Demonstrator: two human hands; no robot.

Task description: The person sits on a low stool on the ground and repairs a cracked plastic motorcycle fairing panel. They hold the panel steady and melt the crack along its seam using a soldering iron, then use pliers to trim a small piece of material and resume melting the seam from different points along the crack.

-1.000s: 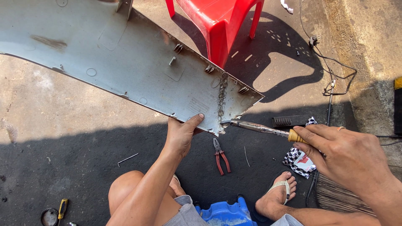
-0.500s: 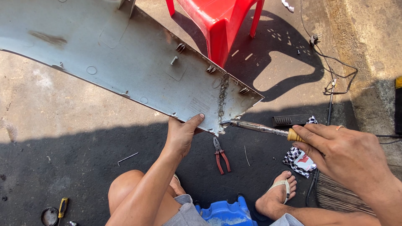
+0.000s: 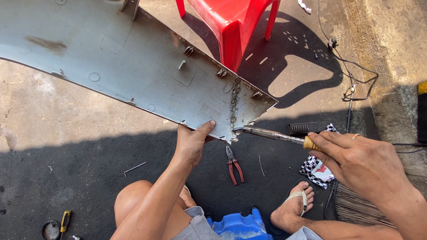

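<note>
My left hand (image 3: 192, 143) grips the lower edge of the grey plastic panel (image 3: 133, 71), thumb on its inner face, holding it tilted above the ground. My right hand (image 3: 362, 162) is closed around the yellow handle of the soldering iron (image 3: 273, 134); its metal tip meets the panel's corner at the foot of a rough seam, though I cannot quite tell whether it touches. Red-handled pliers (image 3: 234, 165) lie on the ground below, between my legs. A red chair (image 3: 231, 20) stands behind the panel.
</note>
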